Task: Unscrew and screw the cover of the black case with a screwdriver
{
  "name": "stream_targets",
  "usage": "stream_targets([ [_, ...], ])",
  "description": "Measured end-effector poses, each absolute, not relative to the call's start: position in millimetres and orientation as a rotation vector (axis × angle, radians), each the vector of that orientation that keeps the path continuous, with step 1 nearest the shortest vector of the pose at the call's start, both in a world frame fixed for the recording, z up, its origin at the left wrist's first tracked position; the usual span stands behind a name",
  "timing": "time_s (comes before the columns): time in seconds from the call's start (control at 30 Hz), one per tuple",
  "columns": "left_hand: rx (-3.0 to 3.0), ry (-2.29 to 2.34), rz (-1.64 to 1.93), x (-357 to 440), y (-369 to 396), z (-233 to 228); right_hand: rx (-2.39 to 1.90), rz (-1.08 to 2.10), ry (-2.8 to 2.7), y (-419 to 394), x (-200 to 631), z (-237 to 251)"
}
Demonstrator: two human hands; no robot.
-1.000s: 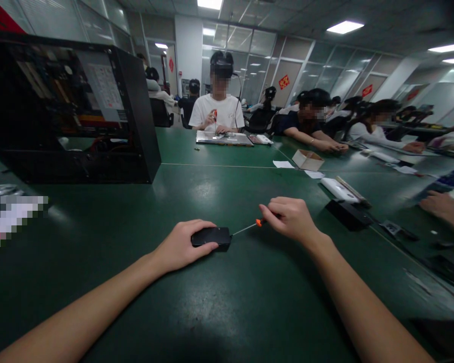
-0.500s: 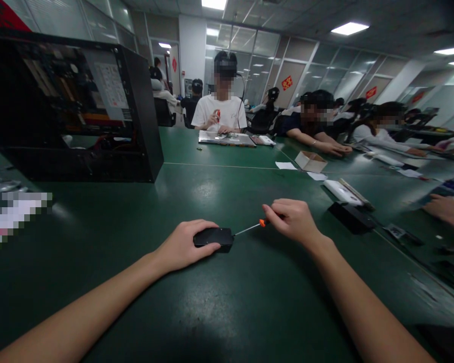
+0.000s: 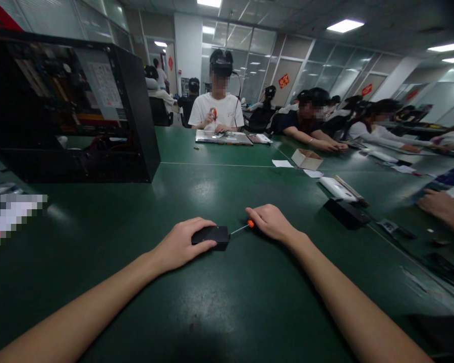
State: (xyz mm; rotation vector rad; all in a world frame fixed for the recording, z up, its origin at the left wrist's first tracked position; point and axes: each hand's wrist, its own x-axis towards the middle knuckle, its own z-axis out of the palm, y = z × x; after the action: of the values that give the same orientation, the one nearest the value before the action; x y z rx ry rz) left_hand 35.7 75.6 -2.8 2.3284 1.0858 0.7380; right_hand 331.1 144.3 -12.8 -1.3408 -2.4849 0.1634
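A small black rectangular box (image 3: 216, 235) rests on the green table (image 3: 181, 302). My left hand (image 3: 185, 241) is closed around its left end, thumb along the near side and fingers over the far side. My right hand (image 3: 271, 222) grips a screwdriver (image 3: 240, 229) with an orange collar; its handle is mostly hidden in my fist. The thin metal shaft slants down to the left, and its tip meets the box's right end. What the tip touches there is too small to make out.
An opened black computer case (image 3: 134, 116) stands at the left. To the right lie a black block-shaped device (image 3: 346, 214), a white device (image 3: 337, 189) and a cardboard box (image 3: 306, 159). Across the table a person (image 3: 217, 108) works on a flat panel (image 3: 224, 137). Another person's hands (image 3: 441, 205) are at the right edge.
My right hand has moved left, closer to the box, and turned at the wrist. Less of the screwdriver shaft shows. My left hand keeps its hold; the whole view has shifted slightly.
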Motion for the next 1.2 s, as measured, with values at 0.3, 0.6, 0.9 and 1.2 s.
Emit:
stream_targets([
  [0.3,2.343,1.115,0.730,34,76,-5,-1.398,0.164,-2.464,145,328,-16],
  [0.6,2.327,1.167,0.762,35,76,-5,-1.513,0.200,-2.451,145,323,-17],
  [0.9,2.358,1.195,0.732,37,76,-3,-1.051,-0.410,-2.413,119,323,24],
  [1.2,2.356,1.171,0.753,35,77,-6,-1.259,0.257,-2.477,135,309,-15],
])
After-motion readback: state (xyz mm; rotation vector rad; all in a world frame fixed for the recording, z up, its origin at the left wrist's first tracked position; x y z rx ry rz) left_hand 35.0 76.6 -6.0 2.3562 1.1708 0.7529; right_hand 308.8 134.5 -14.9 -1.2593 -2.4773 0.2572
